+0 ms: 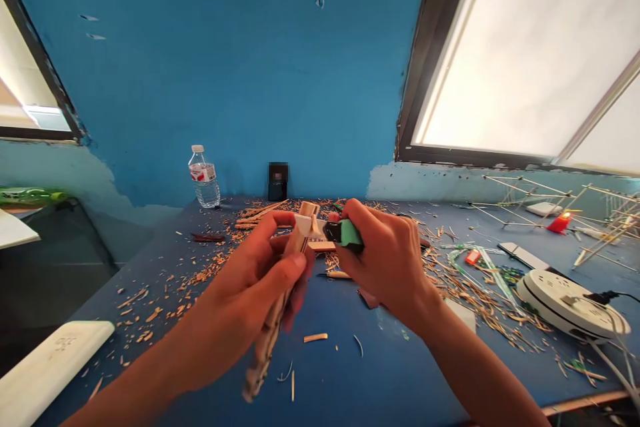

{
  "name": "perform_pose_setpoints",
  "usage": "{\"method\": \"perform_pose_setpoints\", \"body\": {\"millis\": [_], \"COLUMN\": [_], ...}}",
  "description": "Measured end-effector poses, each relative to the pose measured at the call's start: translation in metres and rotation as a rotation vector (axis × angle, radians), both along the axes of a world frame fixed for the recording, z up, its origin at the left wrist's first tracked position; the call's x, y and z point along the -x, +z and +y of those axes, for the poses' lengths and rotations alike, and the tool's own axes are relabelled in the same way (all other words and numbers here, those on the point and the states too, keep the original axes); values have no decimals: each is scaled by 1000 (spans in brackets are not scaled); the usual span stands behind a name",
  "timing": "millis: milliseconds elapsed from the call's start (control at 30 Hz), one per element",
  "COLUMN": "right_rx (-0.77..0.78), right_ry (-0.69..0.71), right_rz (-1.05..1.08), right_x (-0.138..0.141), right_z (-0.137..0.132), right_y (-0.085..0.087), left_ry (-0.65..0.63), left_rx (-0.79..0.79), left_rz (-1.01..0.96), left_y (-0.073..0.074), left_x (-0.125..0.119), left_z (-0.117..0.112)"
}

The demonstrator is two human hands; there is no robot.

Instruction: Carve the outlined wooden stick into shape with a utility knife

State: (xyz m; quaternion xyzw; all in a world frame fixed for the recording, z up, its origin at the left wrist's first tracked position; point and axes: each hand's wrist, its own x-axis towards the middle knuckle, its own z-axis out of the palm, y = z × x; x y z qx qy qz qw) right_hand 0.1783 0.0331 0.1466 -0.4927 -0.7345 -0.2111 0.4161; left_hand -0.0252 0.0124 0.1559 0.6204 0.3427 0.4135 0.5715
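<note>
Blue table (370,373), 1 stick (273,327) between left fingers (269,227)

In the middle of the frame, we lose part of the wooden stick (271,330) behind the left hand (260,280), and its lower end blurs. The right hand (387,257) covers much of the green-handled cutter (352,235). Left of centre, pixelation masks the top of a black object (278,192), perhaps a phone. The left edge crops a white slab (55,373), whose markings we cannot read; the right edge cuts the stick frames (607,230).
</note>
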Motion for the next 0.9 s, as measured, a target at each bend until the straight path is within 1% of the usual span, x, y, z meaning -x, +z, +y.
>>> {"method": "perform_pose_setpoints", "body": {"millis": [100, 167, 267, 333, 400, 467, 567, 767, 833, 900], "right_rx": [12, 45, 91, 122, 156, 196, 279, 476, 535, 579], "right_ry": [4, -3, -61, -116, -164, -209, -276, -353, -365, -381], "right_rz": [-51, -79, -129, -151, -162, -169, -176, -142, -101, -39], "right_x": [-1, -1, 0, 1, 3, 4, 4, 6, 5, -1], "right_z": [-1, -1, 1, 5, 12, 22, 43, 105, 126, 145], "right_y": [2, 3, 2, 2, 3, 4, 3, -10, -13, -14], "left_ry": [28, 29, 3, 11, 32, 66, 146, 303, 332, 326], "left_rx": [-71, -62, -13, -28, -54, -69, -94, -75, -60, -45], "left_rz": [14, -32, -78, -67, -52, -41, -14, 35, 52, 73], "left_y": [1, 1, 2, 1, -2, -7, -18, -38, -45, -52], "left_x": [-4, -8, -14, -19, -24, -30, -37, -56, -65, -73], "left_z": [3, 4, 3, 4, 11, 25, 55, 122, 136, 139]}}
